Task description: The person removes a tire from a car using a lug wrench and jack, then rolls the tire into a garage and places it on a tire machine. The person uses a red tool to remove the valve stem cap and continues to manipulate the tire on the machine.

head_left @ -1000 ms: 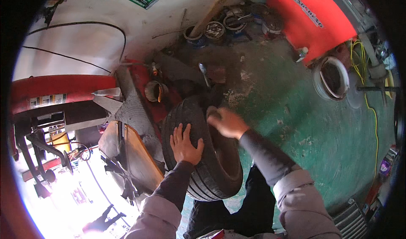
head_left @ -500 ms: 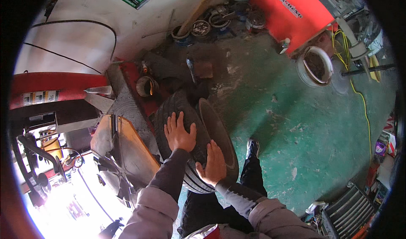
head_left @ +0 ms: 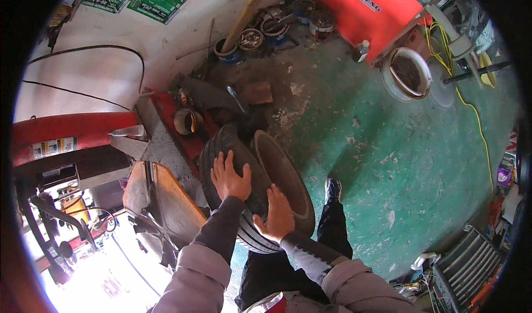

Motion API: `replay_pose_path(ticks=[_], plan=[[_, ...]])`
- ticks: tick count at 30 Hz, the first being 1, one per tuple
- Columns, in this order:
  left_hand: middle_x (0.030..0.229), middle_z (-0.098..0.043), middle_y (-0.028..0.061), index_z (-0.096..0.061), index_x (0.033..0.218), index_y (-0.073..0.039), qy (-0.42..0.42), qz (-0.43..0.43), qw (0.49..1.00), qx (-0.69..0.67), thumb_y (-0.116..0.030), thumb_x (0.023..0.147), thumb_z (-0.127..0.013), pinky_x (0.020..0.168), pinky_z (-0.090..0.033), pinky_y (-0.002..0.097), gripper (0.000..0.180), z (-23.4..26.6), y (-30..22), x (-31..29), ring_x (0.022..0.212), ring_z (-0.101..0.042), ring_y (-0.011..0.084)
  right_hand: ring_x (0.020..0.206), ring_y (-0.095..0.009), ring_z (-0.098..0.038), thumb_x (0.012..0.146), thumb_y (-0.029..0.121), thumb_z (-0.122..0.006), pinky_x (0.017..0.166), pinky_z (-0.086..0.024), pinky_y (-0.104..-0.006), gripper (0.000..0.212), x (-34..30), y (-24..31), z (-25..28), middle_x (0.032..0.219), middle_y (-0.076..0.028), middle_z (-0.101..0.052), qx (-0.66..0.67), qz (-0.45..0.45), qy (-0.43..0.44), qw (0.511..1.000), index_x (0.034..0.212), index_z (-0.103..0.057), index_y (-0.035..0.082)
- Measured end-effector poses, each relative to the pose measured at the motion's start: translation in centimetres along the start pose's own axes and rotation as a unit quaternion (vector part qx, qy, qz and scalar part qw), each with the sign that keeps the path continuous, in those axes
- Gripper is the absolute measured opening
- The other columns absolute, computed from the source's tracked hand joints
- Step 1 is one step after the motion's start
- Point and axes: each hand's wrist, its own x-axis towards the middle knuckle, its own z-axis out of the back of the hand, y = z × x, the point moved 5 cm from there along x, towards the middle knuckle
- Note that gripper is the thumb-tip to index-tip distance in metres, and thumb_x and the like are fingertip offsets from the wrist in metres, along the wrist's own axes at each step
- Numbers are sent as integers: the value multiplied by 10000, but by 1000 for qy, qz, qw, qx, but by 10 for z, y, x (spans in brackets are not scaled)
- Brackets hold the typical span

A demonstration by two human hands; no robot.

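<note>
A black car tyre (head_left: 254, 177) stands upright on the floor in front of me, its grooved tread facing up and its round side turned to the right. My left hand (head_left: 230, 177) lies on the tread with its fingers spread. Lower down and to the right, my right hand (head_left: 276, 217) rests on the tyre near its right shoulder, the fingers stretched out side by side. Neither hand is wrapped around anything. The tyre's lower part is hidden behind my forearms and legs.
A red machine with a broad orange-edged plate (head_left: 173, 194) stands close on the left. An open metal can (head_left: 188, 121) sits beyond it. Several buckets (head_left: 228, 53) line the wall. A red cabinet (head_left: 360, 13), a pale wheel rim (head_left: 407, 74) and a yellow cable (head_left: 475, 119) are at right.
The tyre has tilted slightly, so more of its hollow right side shows. Both hands have stayed on it. My view has shifted a little.
</note>
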Motion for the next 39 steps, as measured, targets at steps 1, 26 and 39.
replay_pose_path(ticks=[1, 26, 39], plan=[[1715, -400, 150, -493, 1615, -156, -2, -3, 1000, 2, -455, 992, -652, 1331, -184, 539, 709, 0, 0, 0, 1617, -305, 346, 1468, -525, -438, 907, 433, -749, 1247, -345, -572, 910, 1, 0, 2, 1639, -345, -392, 6, -4, 2, 1000, 1561, -389, -86], [1744, -349, 176, -327, 1686, -13, -19, 579, 583, -570, -760, 1016, -523, 1294, -187, 531, 1022, -170, 114, -435, 1587, -335, 353, 1277, -301, -677, 1094, 642, -504, 1131, -460, -399, 751, -102, -260, -64, 1391, -209, -719, 390, -425, 260, 774, 1414, -686, -12], [1556, -612, 132, -539, 1575, -106, 137, 289, 278, -906, -571, 1114, -434, 1203, -466, 557, 663, -321, 143, -288, 1385, -597, 380, 1409, -225, -579, 1138, 543, -508, 1184, -428, -368, 646, -98, -245, -23, 1587, -63, -603, 460, -495, 208, 708, 1608, -540, 102]])
